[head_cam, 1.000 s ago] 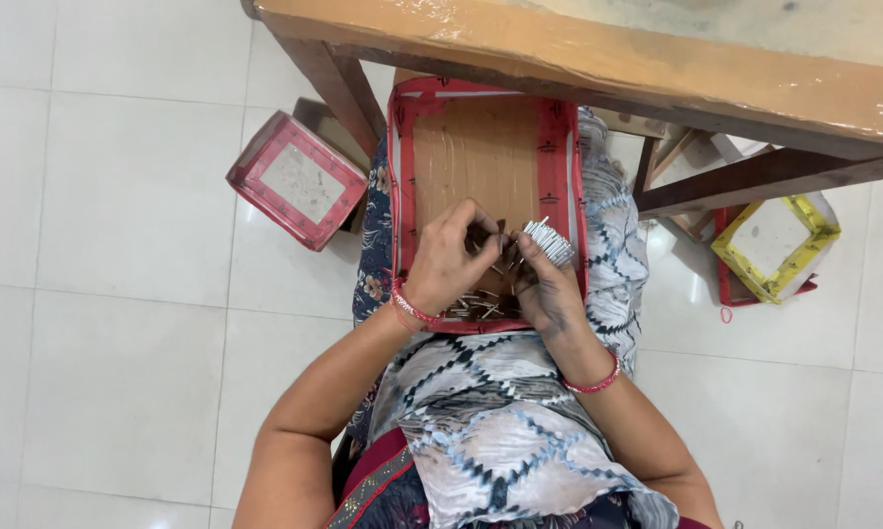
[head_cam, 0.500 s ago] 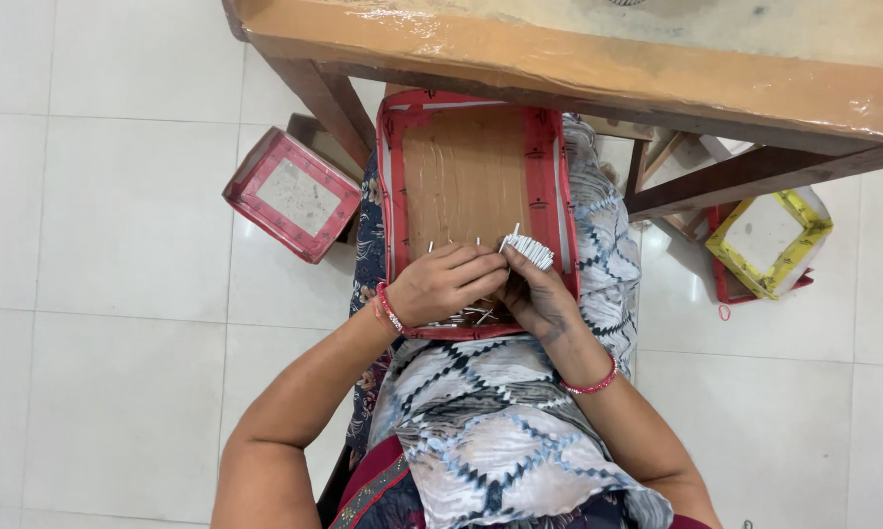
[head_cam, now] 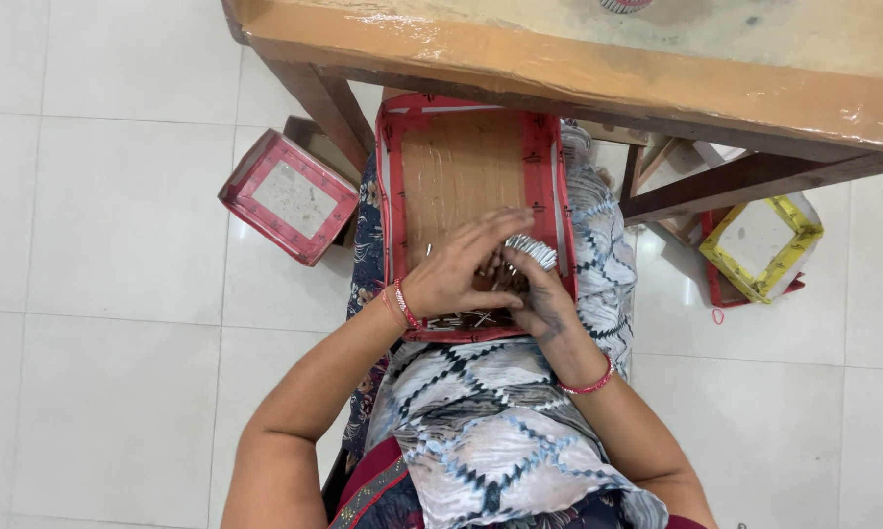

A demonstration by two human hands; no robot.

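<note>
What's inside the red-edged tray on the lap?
The red-edged tray holds thin sticks near both hands, a bundle in the right; the hands hide the rest.

1 red-edged lap tray [head_cam: 539, 157], 2 floor boxes: red [head_cam: 287, 196], yellow [head_cam: 761, 245], 1 wood table [head_cam: 579, 59], 2 hands: left [head_cam: 456, 274], right [head_cam: 539, 294]

1 head camera looks straight down, close above the lap.

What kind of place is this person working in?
Probably a home or small workshop set up for handwork. The person sits on a white tiled floor by a low wooden table, a red-edged tray of small sticks on the lap, with open boxes beside.
</note>
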